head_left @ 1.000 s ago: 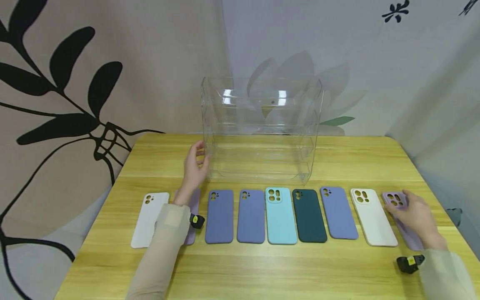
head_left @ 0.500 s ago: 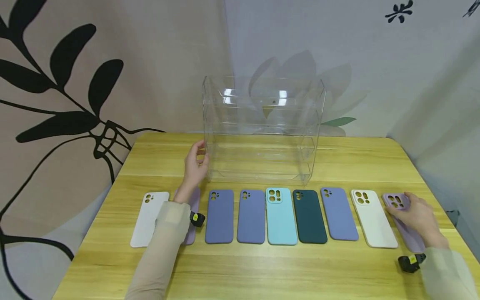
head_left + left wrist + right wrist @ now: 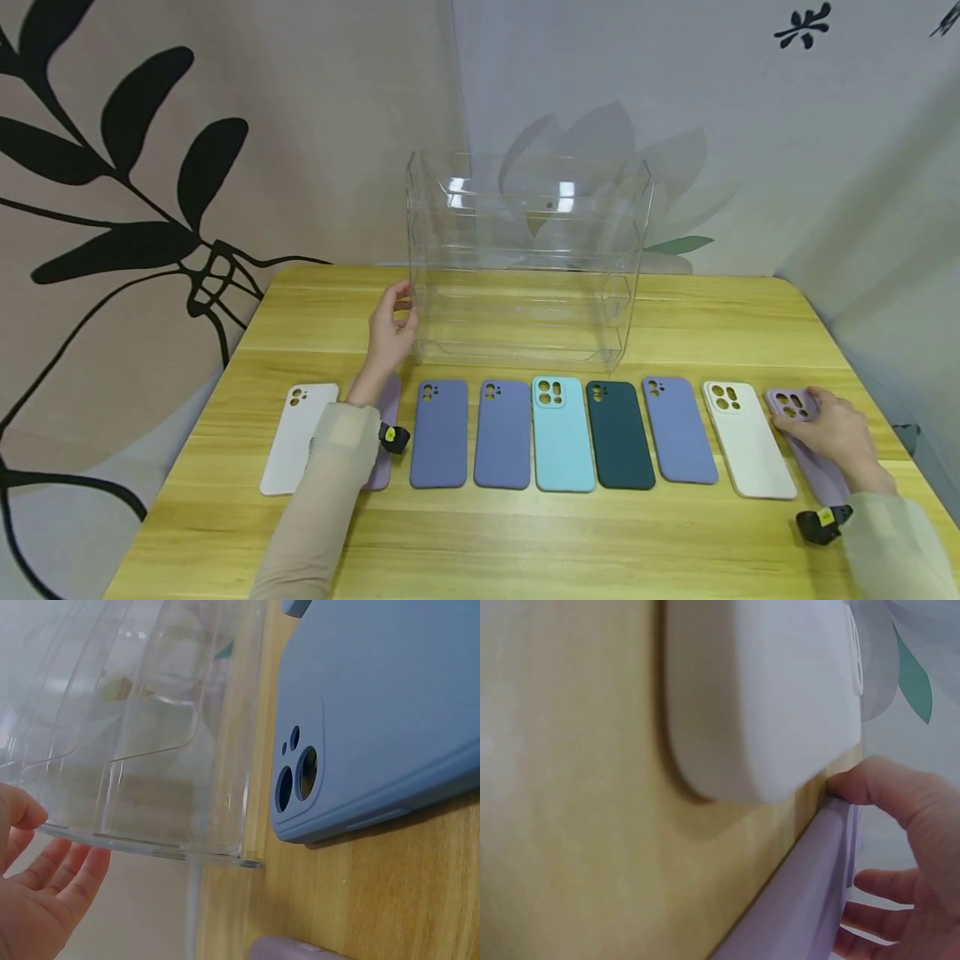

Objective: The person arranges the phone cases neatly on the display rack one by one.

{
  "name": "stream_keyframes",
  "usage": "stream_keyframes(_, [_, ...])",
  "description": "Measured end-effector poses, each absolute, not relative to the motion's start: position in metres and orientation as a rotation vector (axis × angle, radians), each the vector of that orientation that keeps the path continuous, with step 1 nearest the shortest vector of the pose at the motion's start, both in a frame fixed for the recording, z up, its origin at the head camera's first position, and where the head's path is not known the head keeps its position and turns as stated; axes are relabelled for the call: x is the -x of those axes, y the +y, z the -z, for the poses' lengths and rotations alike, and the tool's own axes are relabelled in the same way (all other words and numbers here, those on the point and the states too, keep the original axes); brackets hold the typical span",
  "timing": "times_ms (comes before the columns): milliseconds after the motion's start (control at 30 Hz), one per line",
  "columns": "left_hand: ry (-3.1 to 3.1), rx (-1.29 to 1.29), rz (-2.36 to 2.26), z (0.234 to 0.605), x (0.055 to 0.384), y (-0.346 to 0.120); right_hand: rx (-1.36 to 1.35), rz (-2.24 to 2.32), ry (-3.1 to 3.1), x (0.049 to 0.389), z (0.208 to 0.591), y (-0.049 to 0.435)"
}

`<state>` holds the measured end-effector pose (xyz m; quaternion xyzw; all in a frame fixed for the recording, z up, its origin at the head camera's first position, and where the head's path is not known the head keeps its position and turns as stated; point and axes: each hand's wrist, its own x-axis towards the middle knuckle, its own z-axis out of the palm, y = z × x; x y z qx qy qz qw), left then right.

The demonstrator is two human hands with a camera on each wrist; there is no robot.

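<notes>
My left hand (image 3: 392,333) pinches the left side edge of a clear plastic tiered rack (image 3: 525,350), its thumb on one face and fingertips on the other, as the left wrist view shows. At the right end of a row of phone cases, my right hand (image 3: 840,429) grips a light purple phone case (image 3: 823,479) by its long sides, thumb on the left edge and fingers on the right. That purple case (image 3: 795,892) lies close along the wood in the right wrist view. Beside it is a white phone case (image 3: 750,442) with large camera holes.
Other phone cases lie side by side: dark green (image 3: 621,437), light blue (image 3: 562,442), several blue-violet ones such as this blue-violet case (image 3: 439,437), and a white case (image 3: 296,450) at far left. My left forearm covers part of another purple case (image 3: 388,408). A patterned curtain hangs behind the table (image 3: 525,550).
</notes>
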<state>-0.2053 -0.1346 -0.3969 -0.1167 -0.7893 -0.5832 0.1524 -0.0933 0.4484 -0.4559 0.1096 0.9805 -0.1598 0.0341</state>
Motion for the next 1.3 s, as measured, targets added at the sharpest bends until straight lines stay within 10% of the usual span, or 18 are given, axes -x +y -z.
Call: stream_keyframes(1300, [-2.291,0.328,1.627,0.43,0.228,-0.146,-0.302,0.69,3.223,0.111,0.402,0.403])
